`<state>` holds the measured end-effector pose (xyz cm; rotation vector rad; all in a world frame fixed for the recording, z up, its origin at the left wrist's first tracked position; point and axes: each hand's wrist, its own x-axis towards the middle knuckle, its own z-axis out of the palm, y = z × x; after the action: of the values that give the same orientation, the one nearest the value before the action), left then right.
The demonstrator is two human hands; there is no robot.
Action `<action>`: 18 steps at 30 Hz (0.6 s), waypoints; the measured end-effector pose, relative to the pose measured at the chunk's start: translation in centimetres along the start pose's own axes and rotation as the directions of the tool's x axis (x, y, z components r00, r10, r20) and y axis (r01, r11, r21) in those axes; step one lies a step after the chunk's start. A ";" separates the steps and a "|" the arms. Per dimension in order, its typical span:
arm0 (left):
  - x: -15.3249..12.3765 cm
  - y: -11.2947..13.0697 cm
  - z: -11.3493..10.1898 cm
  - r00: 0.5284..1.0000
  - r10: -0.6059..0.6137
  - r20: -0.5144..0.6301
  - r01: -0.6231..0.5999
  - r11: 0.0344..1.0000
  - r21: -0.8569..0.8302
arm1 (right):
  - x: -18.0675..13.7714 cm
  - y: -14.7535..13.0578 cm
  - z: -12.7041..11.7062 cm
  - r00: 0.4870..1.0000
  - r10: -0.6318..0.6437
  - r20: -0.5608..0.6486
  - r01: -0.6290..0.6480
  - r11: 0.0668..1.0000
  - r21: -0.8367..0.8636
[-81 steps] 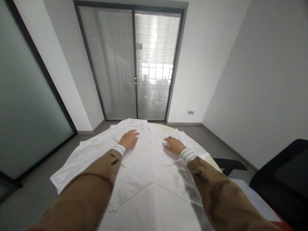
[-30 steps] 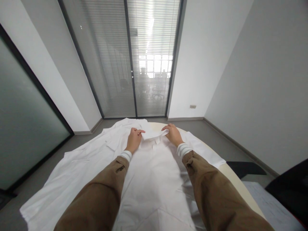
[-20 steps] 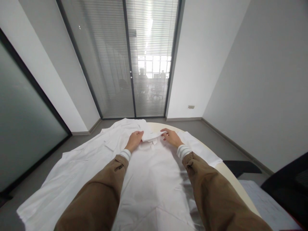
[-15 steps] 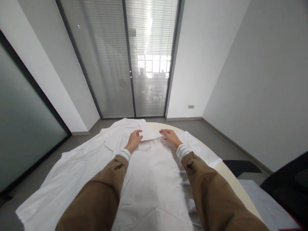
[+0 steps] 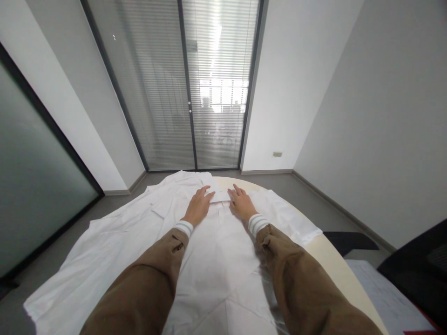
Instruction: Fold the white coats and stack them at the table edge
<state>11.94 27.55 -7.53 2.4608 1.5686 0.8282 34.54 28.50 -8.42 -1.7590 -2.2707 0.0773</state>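
A white shirt-like garment [image 5: 216,260] is spread over a pale round table [image 5: 331,256], its collar [image 5: 220,196] at the far end. My left hand [image 5: 199,204] lies on the cloth at the collar's left side, fingers stretched out. On the collar's right side rests my right hand [image 5: 241,203], its fingers spread on the fabric. Neither hand grips anything. Creases run down the right side of the cloth, partly behind my right sleeve [image 5: 300,274].
Black chair parts [image 5: 419,270] stand at the right, beside a surface with papers [image 5: 384,293] below the table edge. Cloth hangs past the table's left edge. Beyond the table is a glass partition with blinds [image 5: 220,116].
Both hands have let go of the collar, which now lies flatter. The fingers have opened onto the cloth, and the hands have come closer together.
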 end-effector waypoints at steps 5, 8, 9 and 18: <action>-1.1 0.7 0.3 0.973 0.022 0.231 -0.061 0.985 0.164 | -0.9 -0.7 0.1 0.970 -0.062 0.233 0.066 0.998 -0.012; -1.7 0.6 0.4 0.965 0.016 0.262 -0.062 0.983 0.170 | -1.3 -0.1 -0.8 0.983 -0.078 0.168 0.092 0.993 -0.078; -1.8 0.5 0.2 0.963 0.018 0.268 -0.065 0.983 0.170 | -1.5 0.2 -1.2 0.991 -0.058 0.120 0.073 0.990 -0.118; -4.3 2.9 -3.2 0.969 0.063 0.237 -0.088 0.991 0.096 | -3.2 6.7 -5.1 0.874 0.477 -0.090 -0.485 0.868 -0.110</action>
<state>11.33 21.85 -5.42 2.5941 1.4789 0.4528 42.85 26.58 -5.50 -2.3273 -1.7759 -0.0289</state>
